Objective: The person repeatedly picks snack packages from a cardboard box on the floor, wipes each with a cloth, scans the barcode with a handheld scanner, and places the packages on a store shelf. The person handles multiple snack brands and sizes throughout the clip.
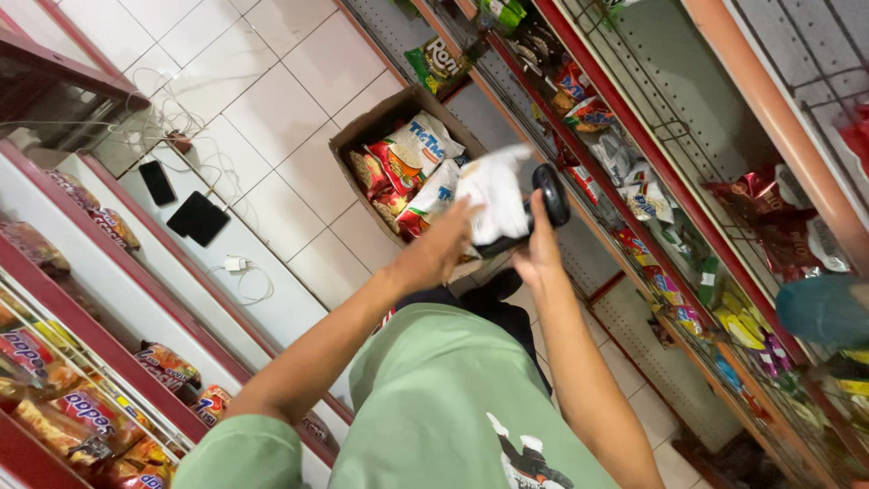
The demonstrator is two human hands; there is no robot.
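Fingers first: the right hand (pixel 540 246) is curled tight around a black handheld scanner (pixel 549 197), thumb side up, the rounded head of the device poking out above the knuckles. Right beside it, the left hand (pixel 441 246) has its fingers stretched forward and pressed against a white snack packet (pixel 494 192), which is blurred, so how many fingers wrap it cannot be told, but the packet sits in that hand's hold and touches the scanner. Both hands meet above an open cardboard box (pixel 371 122) standing on the white tiled floor (pixel 272 81), and the box is crammed with red, yellow and white snack bags (pixel 412 154). Out from there, both bare forearms run back to a green shirt (pixel 434 398). On one side a red-edged wire shelf rack (pixel 634 118) carries assorted packets; on the other, a lower shelf holds orange snack packs (pixel 81 412), and two dark phones (pixel 195 217) lie with a white charger cable (pixel 240 272) on a white ledge.
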